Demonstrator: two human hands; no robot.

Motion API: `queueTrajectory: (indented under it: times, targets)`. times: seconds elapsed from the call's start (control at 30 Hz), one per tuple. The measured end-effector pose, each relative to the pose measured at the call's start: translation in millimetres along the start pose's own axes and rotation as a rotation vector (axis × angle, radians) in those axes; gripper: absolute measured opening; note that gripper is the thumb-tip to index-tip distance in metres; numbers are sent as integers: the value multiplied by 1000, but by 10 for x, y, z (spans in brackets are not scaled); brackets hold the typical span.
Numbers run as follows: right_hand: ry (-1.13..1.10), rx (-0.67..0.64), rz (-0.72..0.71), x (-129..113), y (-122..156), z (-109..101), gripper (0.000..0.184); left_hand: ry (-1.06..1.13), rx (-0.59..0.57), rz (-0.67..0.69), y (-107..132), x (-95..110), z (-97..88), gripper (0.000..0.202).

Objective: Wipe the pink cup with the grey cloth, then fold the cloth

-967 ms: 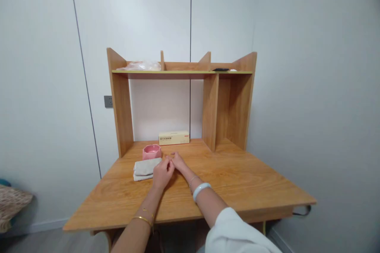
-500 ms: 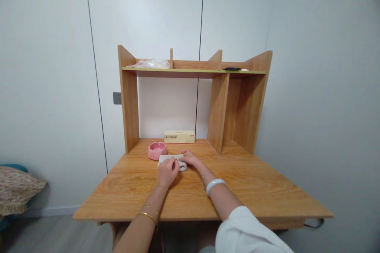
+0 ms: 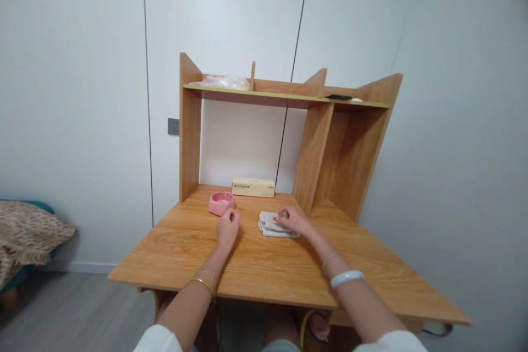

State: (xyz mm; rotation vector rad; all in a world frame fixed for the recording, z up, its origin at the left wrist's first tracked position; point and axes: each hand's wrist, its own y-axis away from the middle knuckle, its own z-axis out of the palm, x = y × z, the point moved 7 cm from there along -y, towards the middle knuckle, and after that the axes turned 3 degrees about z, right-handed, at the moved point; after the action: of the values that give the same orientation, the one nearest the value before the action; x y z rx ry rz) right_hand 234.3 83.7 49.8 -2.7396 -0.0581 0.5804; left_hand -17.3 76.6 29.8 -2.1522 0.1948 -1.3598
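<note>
A folded light-grey cloth (image 3: 268,224) lies on the desk right of centre. My right hand (image 3: 295,219) is over its right part, thumb and fingers pinched on the upper layers. My left hand (image 3: 227,229) is curled closed over the desk, apart from the cloth, with nothing visible in it. Just beyond its knuckles stands a pink ashtray-like bowl (image 3: 216,206) with a notched rim, its near right side partly covered by the hand.
Behind the bowl, a cream box (image 3: 253,187) stands against the wall. A wooden shelf unit (image 3: 191,143) rises from the back of the desk (image 3: 256,269). On its top shelf are a clear plastic bag (image 3: 223,83) and a flat black object (image 3: 339,97). A fringed cover (image 3: 28,234) is at far left.
The cloth has shifted right across the desk with my right hand. My left hand has come off the cloth and moved left, close to the pink bowl. The camera view has tilted.
</note>
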Motion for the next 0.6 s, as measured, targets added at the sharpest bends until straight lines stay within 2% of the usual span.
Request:
queueTrajectory:
  times: [0.1,0.2,0.27,0.4,0.47,0.6]
  targets:
    - [98,-57,-86,-188,88,171,35,135,121,-84,-141,-163,-55,27]
    - [140,-81,-49,-167,83,257,23,126,249,-206,-317,-347,-162,19]
    - [142,-102,-14,-132,71,273,22,87,246,-336,-430,-486,-190,30]
    - [211,-103,-41,-203,121,241,29,29,166,-473,-609,-656,-164,40]
    - [283,-94,-28,-252,162,220,27,27,147,-528,-648,-730,-125,43]
    - [391,-107,-10,-325,221,215,27,137,130,-656,-672,-915,-14,49]
